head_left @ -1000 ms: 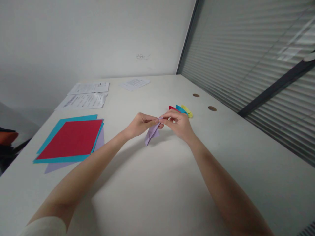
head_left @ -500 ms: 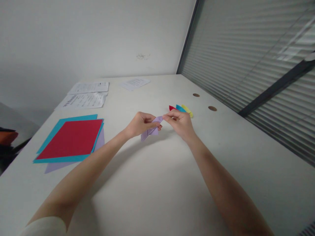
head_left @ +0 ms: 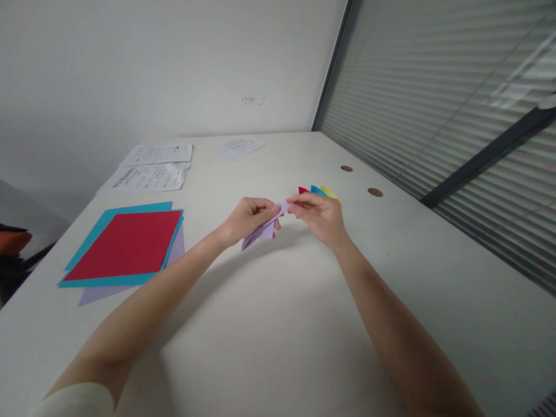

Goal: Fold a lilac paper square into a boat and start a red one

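A small piece of folded purple paper (head_left: 263, 231) is held in the air over the white table. My left hand (head_left: 248, 220) grips it from the left, thumb on top and fingers behind. At its upper right tip, my right hand (head_left: 319, 215) pinches the paper between thumb and fingertips. The paper's folded layers spread a little toward the lower left. Just behind my right hand lie folded paper pieces in red (head_left: 303, 190), blue (head_left: 318, 190) and yellow (head_left: 330, 193), partly hidden by that hand.
A stack of coloured paper sheets (head_left: 125, 243), red on top with blue and purple under it, lies at the left. Printed sheets (head_left: 152, 176) and more printed paper (head_left: 238, 148) are farther back. Two round holes (head_left: 375, 192) pierce the table near the window blinds (head_left: 434, 104).
The purple paper has tilted and shifted slightly left, its lower end now farther left. My left thumb sits higher along it. My right hand has turned a little, still pinching the tip.
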A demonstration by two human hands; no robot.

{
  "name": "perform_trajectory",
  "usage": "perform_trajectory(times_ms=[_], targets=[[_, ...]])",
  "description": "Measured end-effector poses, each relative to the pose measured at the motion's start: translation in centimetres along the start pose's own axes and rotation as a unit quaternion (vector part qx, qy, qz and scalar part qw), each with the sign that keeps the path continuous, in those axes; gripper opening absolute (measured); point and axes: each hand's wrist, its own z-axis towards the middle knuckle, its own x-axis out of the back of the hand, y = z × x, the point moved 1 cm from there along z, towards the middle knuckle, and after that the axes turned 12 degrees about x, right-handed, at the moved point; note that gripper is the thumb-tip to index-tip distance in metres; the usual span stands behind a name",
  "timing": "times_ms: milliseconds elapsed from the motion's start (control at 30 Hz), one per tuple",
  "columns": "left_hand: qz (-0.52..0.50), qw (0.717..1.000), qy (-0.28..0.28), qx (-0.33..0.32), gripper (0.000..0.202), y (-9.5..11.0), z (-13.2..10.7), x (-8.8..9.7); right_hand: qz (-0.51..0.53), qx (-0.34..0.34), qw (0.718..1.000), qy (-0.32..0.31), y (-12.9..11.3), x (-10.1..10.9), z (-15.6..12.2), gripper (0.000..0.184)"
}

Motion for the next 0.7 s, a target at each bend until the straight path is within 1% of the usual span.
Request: perform_trajectory(times_ms=[100, 167, 233, 300, 367, 467, 567, 700], targets=[[0.077, 0.996, 0.029, -0.04, 0.043, 0.2, -0.3, -0.2, -0.023, -0.009, 1.0, -0.016, 0.4, 0.2, 0.1, 0.023], [0.078, 0.996, 0.02, -0.049, 0.044, 0.3, -0.4, 0.0, -0.04, -0.013, 0.999, -0.011, 0.8, 0.5, 0.2, 0.024], [0.062, 0.997, 0.003, -0.045, 0.046, 0.4, -0.4, 0.3, -0.059, -0.011, 0.998, 0.03, 1.1, 1.0, 0.3, 0.026], [0.053, 0.998, 0.0, -0.041, 0.047, 0.5, -0.2, 0.7, -0.069, -0.009, 0.995, 0.076, 1.3, 1.3, 0.4, 0.028], [0.057, 0.998, 0.006, -0.04, 0.043, 0.5, -0.1, 1.0, -0.063, -0.004, 0.994, 0.089, 1.3, 1.5, 0.5, 0.03], [0.077, 0.996, 0.003, -0.034, 0.039, 0.5, -0.1, 1.2, -0.047, -0.002, 0.997, 0.056, 0.9, 1.5, 0.5, 0.03], [0.104, 0.994, 0.006, -0.036, 0.039, 0.5, -0.3, 1.1, -0.062, -0.002, 0.998, 0.024, 0.6, 1.5, 0.5, 0.027], [0.124, 0.991, 0.027, -0.052, 0.044, 0.2, 0.0, 1.4, -0.079, -0.002, 0.997, 0.027, 1.2, 1.7, 0.5, 0.026]])
